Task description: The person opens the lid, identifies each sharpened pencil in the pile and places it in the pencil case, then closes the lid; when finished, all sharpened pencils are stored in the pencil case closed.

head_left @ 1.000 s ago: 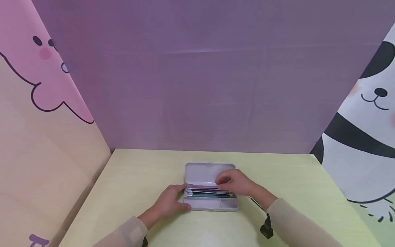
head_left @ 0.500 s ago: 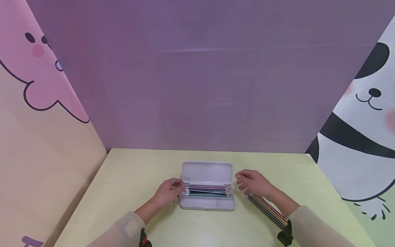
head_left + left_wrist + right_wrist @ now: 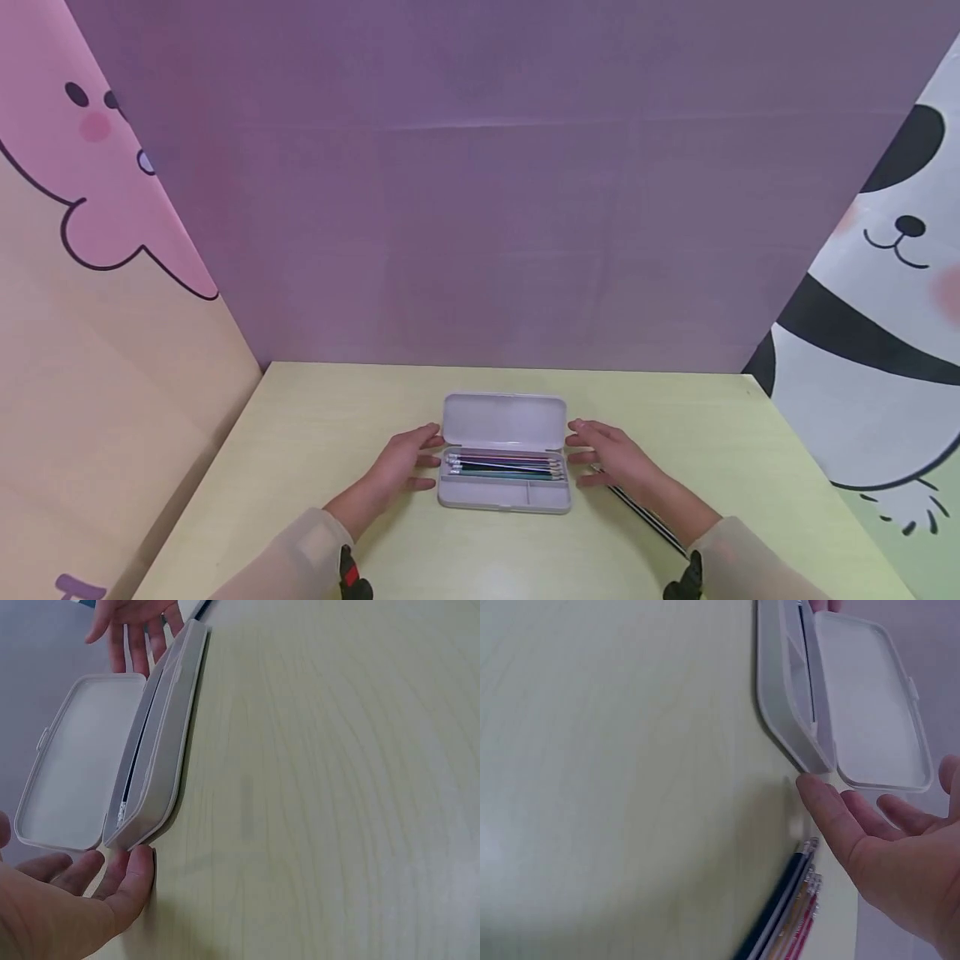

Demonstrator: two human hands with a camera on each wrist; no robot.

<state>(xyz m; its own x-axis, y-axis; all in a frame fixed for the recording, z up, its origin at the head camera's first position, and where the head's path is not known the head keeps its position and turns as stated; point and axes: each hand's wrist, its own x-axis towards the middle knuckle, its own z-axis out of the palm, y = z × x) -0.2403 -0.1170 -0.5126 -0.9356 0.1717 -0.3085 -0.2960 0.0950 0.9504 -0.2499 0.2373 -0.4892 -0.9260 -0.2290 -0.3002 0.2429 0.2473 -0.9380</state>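
A white pencil case [image 3: 483, 493] lies on the table with its lid [image 3: 504, 422] raised at the back. Several pencils [image 3: 506, 467] lie side by side in its long rear compartment. My left hand [image 3: 393, 467] stands at the case's left end, fingers spread and fairly straight; in the left wrist view its fingertips come up to the case's end. At the other end is my right hand [image 3: 611, 458], its fingers extended toward the case and holding nothing. Beneath the right hand and forearm lies a bundle of pencils [image 3: 791, 900], partly hidden in the head view.
The pale wooden table [image 3: 337, 400] carries the case near its middle. A purple panel [image 3: 487, 208] stands behind it, with a pink-figure panel [image 3: 150, 208] on the left and a panda-print panel [image 3: 877, 333] on the right.
My right hand has moved from over the case to its right side. My left hand has let go of the left end and spread its fingers. The view shifted slightly.
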